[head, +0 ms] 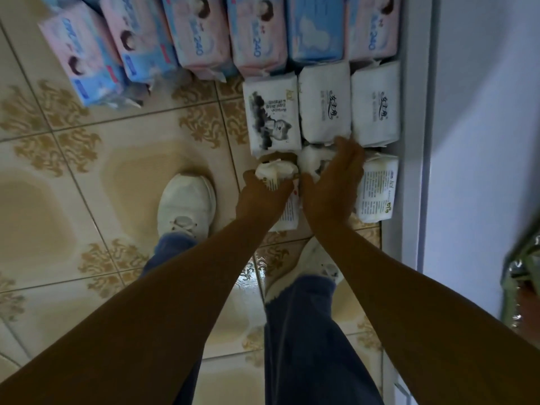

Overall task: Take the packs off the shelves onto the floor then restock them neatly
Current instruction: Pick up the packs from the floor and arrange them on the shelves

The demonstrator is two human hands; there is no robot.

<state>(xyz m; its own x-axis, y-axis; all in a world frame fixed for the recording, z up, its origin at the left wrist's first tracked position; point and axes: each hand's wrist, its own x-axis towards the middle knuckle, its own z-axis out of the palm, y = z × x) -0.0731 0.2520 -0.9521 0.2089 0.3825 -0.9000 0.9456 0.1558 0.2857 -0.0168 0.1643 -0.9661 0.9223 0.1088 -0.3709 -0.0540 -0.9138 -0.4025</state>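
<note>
- We find both hands down at the near row of white packs on the tiled floor, with further rows lying beyond them.
- The left hand grasps the left-end pack. Thumb and fingers wrap its sides, and its crimped end sticks out on the far side of the grip.
- The right hand lies over the middle pack, fingers reaching far. Blur prevents us telling whether it clasps or merely presses.
- Key relation: both packs lie with their long axis running near to far, in line with the forearms. Each sits directly under its own hand, so neither arm need cross.
- The green-logo pack lies just right of the right hand, against the white upright panel. The cat-print pack sits just beyond the left hand.
- We judge a straight lift toward the near side to be the safest way clear of the neighbouring packs.
</note>
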